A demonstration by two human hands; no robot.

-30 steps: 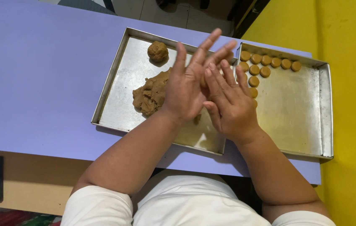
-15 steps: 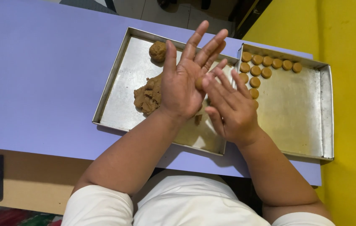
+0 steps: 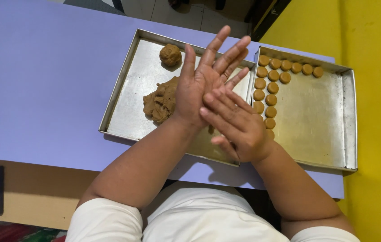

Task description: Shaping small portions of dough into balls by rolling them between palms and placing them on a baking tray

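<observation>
The lavender table (image 3: 42, 80) carries two shallow metal trays side by side. The left steel tray (image 3: 132, 94) is the landmark: on it lie a rough brown dough mound (image 3: 160, 102) and, toward its far edge, a round dough ball (image 3: 170, 54). Just right of it, the second steel tray (image 3: 325, 121) holds small flat dough discs (image 3: 271, 87) in rows, spaced apart. Above the left tray's right half, the left hand (image 3: 201, 87) and right hand (image 3: 235, 123) press palm to palm, fingers spread, likely rolling a piece; whatever lies between them is hidden.
</observation>
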